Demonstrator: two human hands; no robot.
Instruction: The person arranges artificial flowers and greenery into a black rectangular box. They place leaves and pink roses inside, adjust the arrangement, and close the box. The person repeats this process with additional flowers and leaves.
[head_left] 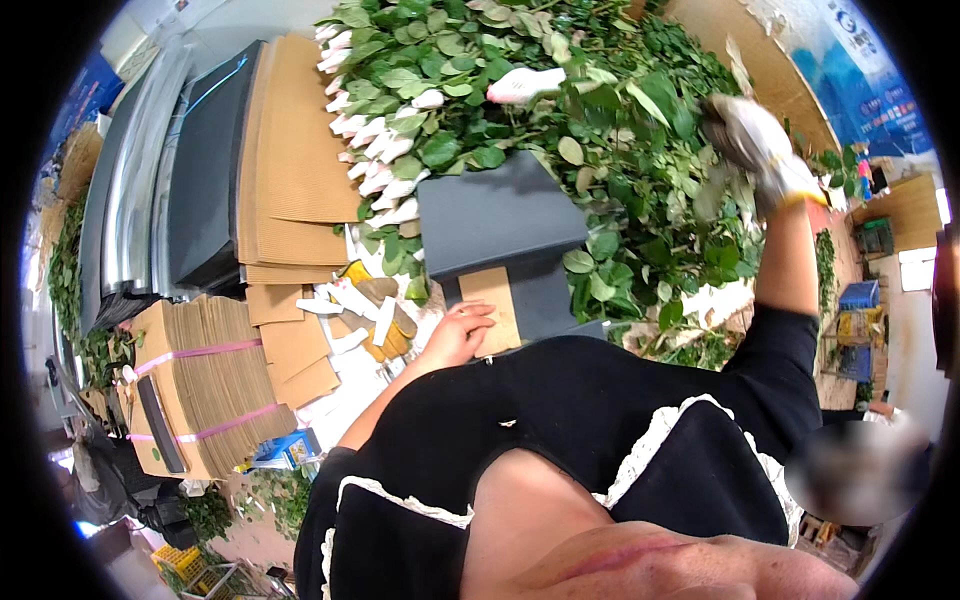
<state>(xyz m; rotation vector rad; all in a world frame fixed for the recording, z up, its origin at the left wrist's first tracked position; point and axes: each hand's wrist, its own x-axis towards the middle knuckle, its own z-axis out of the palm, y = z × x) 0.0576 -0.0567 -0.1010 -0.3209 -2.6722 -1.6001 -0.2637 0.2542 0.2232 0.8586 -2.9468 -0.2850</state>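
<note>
Bare left hand [462, 330] flat, fingers spread, on a brown card sheet [493, 305]; gloved right hand [755, 140] raised at upper right.

Right grip blurred, can't tell what it holds. Card lies on dark grey boards [495, 215] at centre frame, amid leafy rose stems [600, 150] with wrapped buds. Left: corrugated cardboard stacks [290, 150], pink-strapped bundle [200, 385]. Blue poster [860, 70] top right, cut off.

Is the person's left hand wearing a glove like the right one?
No, the left hand is bare and rests on a brown cardboard piece, while the right hand wears a soiled white glove.
</note>
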